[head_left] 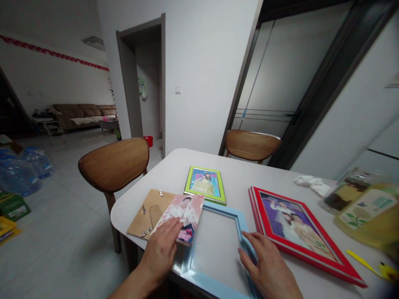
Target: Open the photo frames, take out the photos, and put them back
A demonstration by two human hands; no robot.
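My left hand (163,241) lies with its fingers flat on a photo print (190,211) with a pink background. The print overlaps a brown backing board (152,211) with metal clips and reaches toward the left side of a light-blue picture frame (241,220). Through the frame's opening I see the pale table surface. My right hand (264,259) grips the right rail of this frame, thumb on the inner side. Just behind stands a small lime-green framed picture (222,187), lying face up. Right of my right hand are red picture frames (299,243), stacked, the top one holding a photo.
The white table (240,164) has rounded corners. At its right are a yellow-liquid bottle (368,211), a jar (339,195), a white cloth (313,182) and a yellow strip-like item (363,261). Wooden chairs (116,164) stand around; wrapped water bottles (18,174) sit on the floor.
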